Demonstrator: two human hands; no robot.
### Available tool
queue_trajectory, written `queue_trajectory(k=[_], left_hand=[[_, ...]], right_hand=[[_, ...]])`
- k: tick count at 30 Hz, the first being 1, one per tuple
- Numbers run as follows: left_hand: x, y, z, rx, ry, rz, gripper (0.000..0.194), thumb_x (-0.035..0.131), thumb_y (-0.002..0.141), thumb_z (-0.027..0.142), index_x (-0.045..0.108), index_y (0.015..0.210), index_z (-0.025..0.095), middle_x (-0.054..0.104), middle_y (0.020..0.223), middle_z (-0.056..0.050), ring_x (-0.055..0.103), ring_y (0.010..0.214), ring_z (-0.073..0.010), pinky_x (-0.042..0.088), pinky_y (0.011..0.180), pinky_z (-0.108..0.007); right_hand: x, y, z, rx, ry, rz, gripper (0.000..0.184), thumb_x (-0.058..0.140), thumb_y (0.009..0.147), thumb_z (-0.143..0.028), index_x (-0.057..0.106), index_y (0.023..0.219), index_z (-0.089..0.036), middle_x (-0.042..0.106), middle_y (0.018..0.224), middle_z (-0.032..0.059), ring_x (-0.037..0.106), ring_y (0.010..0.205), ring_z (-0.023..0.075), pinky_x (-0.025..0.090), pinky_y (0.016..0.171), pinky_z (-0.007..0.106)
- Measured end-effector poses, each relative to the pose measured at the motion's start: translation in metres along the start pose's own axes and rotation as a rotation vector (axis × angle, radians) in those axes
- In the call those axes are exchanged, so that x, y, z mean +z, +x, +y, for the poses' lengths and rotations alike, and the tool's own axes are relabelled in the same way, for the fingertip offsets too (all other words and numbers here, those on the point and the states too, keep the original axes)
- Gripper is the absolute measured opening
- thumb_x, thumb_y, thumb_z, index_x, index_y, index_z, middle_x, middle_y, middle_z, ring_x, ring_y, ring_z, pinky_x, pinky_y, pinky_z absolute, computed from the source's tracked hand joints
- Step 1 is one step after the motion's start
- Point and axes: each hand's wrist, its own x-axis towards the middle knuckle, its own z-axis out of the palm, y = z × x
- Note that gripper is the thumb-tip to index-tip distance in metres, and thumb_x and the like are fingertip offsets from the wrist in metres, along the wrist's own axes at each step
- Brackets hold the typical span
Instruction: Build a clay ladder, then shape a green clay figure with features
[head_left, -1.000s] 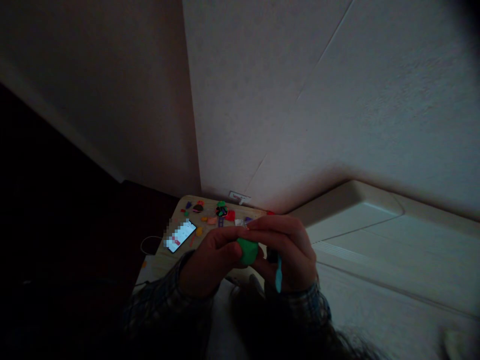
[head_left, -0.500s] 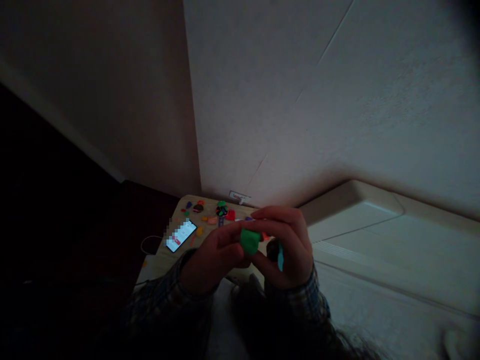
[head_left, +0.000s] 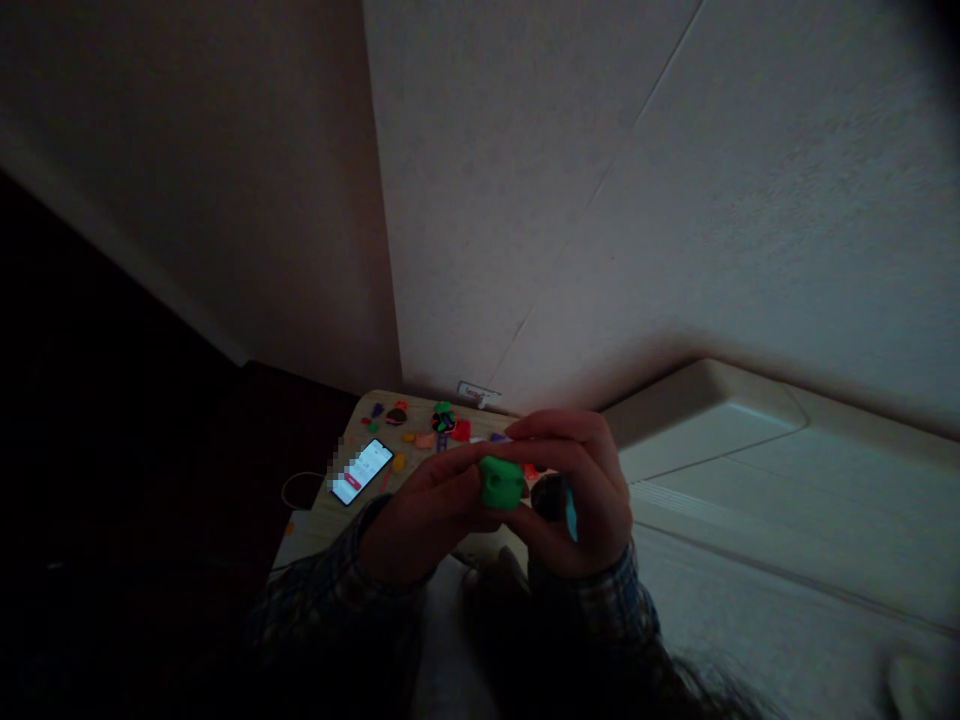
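A green lump of clay (head_left: 501, 483) is pinched between the fingertips of both hands, held up in front of me over a small wooden table (head_left: 330, 510). My left hand (head_left: 424, 520) grips its left side with fingers closed. My right hand (head_left: 581, 500) closes on its right side and also keeps a thin light-blue tool (head_left: 571, 515) against the palm. Both wrists wear checked sleeves.
On the table lie a lit phone (head_left: 362, 472) with a white cable (head_left: 296, 490) and several small coloured clay pieces (head_left: 442, 420). A white wall rises behind. A pale bed or bench surface (head_left: 750, 480) is to the right. The left side is dark.
The hands have risen slightly and turned the green clay between the fingers; its shape looks squarer than a second ago. The blue tool has shifted up in the right hand.
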Motion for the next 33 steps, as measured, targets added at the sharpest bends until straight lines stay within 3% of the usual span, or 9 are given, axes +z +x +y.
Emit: queue_trajectory(k=[4,10,17,22,24,28,33], left_hand=[[0.003,0.002,0.003,-0.006,-0.020,-0.004,0.029,0.076,0.067,0.042,0.067,0.072,0.014,0.053,0.071,-0.001,0.045,0.064,-0.0102,0.035,0.056,-0.021],[0.004,0.002,0.001,-0.006,0.019,0.017,0.034,0.073,0.069,0.046,0.063,0.072,0.014,0.045,0.066,0.001,0.036,0.058,-0.0083,0.028,0.051,-0.022],[0.005,0.006,-0.001,0.043,0.006,0.065,0.033,0.071,0.071,0.044,0.055,0.067,0.015,0.032,0.056,0.005,0.023,0.051,-0.0074,0.020,0.049,-0.024],[0.006,0.005,0.001,0.027,0.010,0.064,0.034,0.069,0.071,0.045,0.053,0.066,0.015,0.029,0.055,0.006,0.020,0.051,-0.0075,0.019,0.050,-0.024],[0.005,0.004,0.002,0.019,-0.007,0.086,0.034,0.069,0.071,0.044,0.053,0.066,0.015,0.028,0.057,0.006,0.020,0.052,-0.0076,0.020,0.051,-0.024],[0.002,0.003,0.002,0.017,-0.009,0.073,0.030,0.067,0.072,0.041,0.055,0.070,0.014,0.028,0.058,0.005,0.021,0.053,-0.0079,0.021,0.051,-0.024],[0.003,0.002,0.000,0.036,0.013,0.101,0.027,0.068,0.073,0.040,0.057,0.070,0.015,0.038,0.061,0.003,0.025,0.054,-0.0083,0.021,0.051,-0.024]], right_hand=[[-0.001,0.001,0.002,0.025,0.014,-0.032,0.028,0.055,0.086,-0.045,0.059,0.101,-0.021,0.057,0.096,0.0057,0.058,0.089,0.0181,0.054,0.071,0.033],[-0.001,0.000,0.002,0.024,0.011,-0.009,0.025,0.056,0.086,-0.040,0.061,0.103,-0.022,0.056,0.097,0.0036,0.056,0.091,0.0175,0.052,0.073,0.032],[-0.001,-0.008,0.002,0.157,0.036,0.106,0.034,0.035,0.095,-0.034,0.064,0.109,-0.024,0.053,0.103,0.0048,0.052,0.089,0.0167,0.046,0.064,0.030],[0.003,-0.003,0.003,0.163,-0.105,0.442,0.050,0.025,0.096,-0.046,0.070,0.089,-0.023,0.044,0.077,0.0029,0.047,0.071,0.0157,0.039,0.059,0.032],[0.002,0.000,0.002,0.127,-0.076,0.499,0.048,0.030,0.095,-0.046,0.068,0.076,-0.023,0.038,0.064,0.0005,0.042,0.061,0.0147,0.035,0.054,0.031],[-0.002,0.007,-0.001,-0.068,0.125,0.541,0.042,0.039,0.094,-0.039,0.061,0.063,-0.022,0.038,0.050,-0.0020,0.036,0.047,0.0131,0.028,0.045,0.031],[-0.002,0.006,-0.004,-0.051,0.073,0.442,0.040,0.039,0.095,-0.033,0.058,0.062,-0.021,0.047,0.051,-0.0022,0.044,0.048,0.0129,0.034,0.050,0.033]])
